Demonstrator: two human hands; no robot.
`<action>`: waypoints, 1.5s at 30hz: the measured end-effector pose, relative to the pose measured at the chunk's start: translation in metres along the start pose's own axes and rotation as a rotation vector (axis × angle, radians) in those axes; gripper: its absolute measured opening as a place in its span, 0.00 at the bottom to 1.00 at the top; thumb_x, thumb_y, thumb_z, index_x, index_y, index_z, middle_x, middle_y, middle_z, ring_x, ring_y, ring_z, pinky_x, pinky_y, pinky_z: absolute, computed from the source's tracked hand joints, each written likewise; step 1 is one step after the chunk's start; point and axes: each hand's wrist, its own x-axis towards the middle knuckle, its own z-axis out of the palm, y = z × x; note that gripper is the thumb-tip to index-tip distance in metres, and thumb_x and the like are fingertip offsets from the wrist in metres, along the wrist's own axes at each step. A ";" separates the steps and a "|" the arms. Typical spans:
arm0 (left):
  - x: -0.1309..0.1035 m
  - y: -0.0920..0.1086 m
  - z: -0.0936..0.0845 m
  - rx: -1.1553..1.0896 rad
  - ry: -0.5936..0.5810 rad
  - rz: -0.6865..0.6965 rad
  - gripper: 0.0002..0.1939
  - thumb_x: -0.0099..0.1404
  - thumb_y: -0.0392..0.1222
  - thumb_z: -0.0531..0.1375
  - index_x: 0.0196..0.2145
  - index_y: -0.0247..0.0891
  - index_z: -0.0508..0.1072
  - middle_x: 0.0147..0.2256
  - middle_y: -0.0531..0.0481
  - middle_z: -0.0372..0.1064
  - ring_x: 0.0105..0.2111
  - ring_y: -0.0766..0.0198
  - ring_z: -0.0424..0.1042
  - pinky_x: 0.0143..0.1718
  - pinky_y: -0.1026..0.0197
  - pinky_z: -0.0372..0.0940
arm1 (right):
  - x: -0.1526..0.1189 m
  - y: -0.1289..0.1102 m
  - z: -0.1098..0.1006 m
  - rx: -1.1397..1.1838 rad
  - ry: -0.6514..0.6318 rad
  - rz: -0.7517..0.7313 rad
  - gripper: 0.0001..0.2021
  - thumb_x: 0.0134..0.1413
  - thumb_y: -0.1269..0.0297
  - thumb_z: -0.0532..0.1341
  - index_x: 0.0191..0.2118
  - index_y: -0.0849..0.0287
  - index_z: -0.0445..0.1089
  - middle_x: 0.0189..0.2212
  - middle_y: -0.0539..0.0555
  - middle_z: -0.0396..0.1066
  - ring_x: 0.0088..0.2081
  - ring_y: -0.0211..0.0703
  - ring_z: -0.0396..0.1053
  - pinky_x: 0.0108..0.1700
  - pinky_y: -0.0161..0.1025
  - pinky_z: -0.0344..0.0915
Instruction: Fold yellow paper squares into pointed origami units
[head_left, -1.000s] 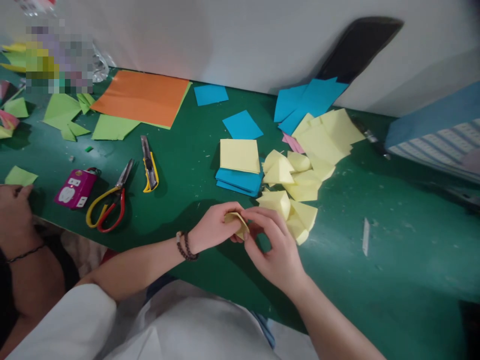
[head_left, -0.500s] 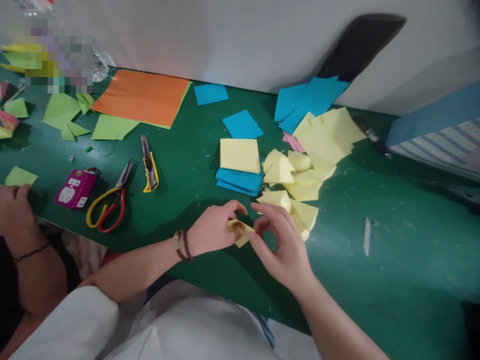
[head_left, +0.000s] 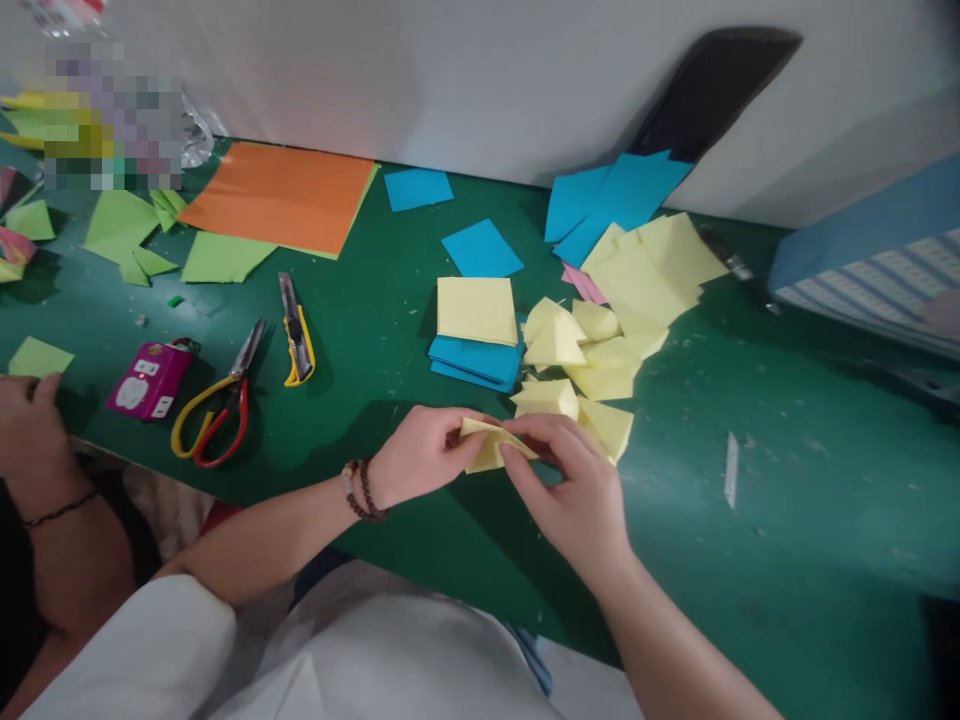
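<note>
Between my hands is a small piece of yellow paper (head_left: 486, 452), partly folded. My left hand (head_left: 420, 452) pinches its left side, thumb toward me. On the right side, the thumb and fingers of my right hand (head_left: 574, 480) are closed on the same paper. Just beyond my hands lie a stack of yellow paper squares (head_left: 476, 308) and blue paper squares (head_left: 476, 362) under it. Several folded yellow paper pieces (head_left: 555, 335) are heaped to the right of that stack, some close behind my right hand.
Scissors (head_left: 217, 400), a box cutter (head_left: 298, 335) and a magenta box (head_left: 152, 380) lie to the left. Orange paper (head_left: 281, 195) and green scraps sit farther back. Another person's hand (head_left: 34, 425) rests at the left edge. A blue box (head_left: 870, 250) stands at right.
My right hand has closed on the yellow paper, where before its thumb and fingers were spread. The paper now shows more between both hands and sits slightly higher.
</note>
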 end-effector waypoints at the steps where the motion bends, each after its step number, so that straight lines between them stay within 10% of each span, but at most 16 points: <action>1: 0.000 0.000 0.000 0.015 0.001 0.000 0.13 0.65 0.39 0.55 0.42 0.38 0.78 0.20 0.55 0.68 0.18 0.71 0.61 0.20 0.69 0.53 | 0.000 0.000 0.001 -0.011 0.000 -0.015 0.03 0.57 0.65 0.61 0.38 0.54 0.70 0.35 0.52 0.74 0.32 0.40 0.73 0.32 0.37 0.73; 22: -0.005 0.001 0.000 0.239 -0.002 0.244 0.16 0.72 0.41 0.47 0.41 0.37 0.75 0.36 0.48 0.77 0.33 0.64 0.75 0.33 0.65 0.63 | 0.001 0.005 0.001 -0.155 0.029 -0.146 0.03 0.59 0.67 0.61 0.33 0.55 0.68 0.27 0.48 0.72 0.29 0.36 0.69 0.31 0.34 0.67; 45: -0.004 -0.003 0.006 0.387 0.158 0.423 0.16 0.68 0.37 0.50 0.24 0.36 0.68 0.24 0.51 0.70 0.24 0.68 0.69 0.27 0.65 0.59 | -0.001 0.003 0.003 -0.179 0.006 -0.251 0.02 0.58 0.70 0.60 0.34 0.56 0.69 0.26 0.49 0.73 0.29 0.38 0.71 0.31 0.36 0.68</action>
